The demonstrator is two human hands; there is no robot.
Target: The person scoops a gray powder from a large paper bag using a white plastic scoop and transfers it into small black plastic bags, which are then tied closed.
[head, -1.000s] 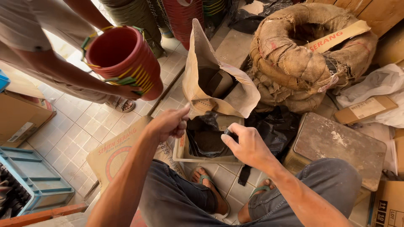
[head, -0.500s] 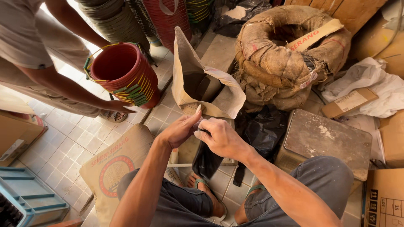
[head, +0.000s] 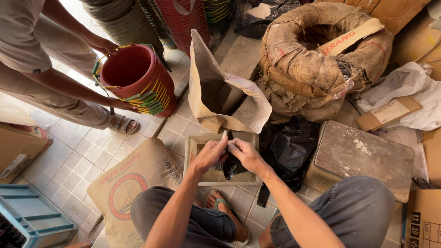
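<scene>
Hands: left hand and right hand meet at frame centre, both pinched on a small black bag.
Behind: open paper sack.
Upper left: another person's red bucket.

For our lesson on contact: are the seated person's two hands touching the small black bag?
Touching. The head view shows the fingers of the left hand and the right hand pinching the top of the black bag, with no gap.

Glossy black plastic bag; rough burlap bundle; seemingly paper sack.

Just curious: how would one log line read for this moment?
left hand: pinching black bag | right hand: pinching black bag | below: tray
</scene>
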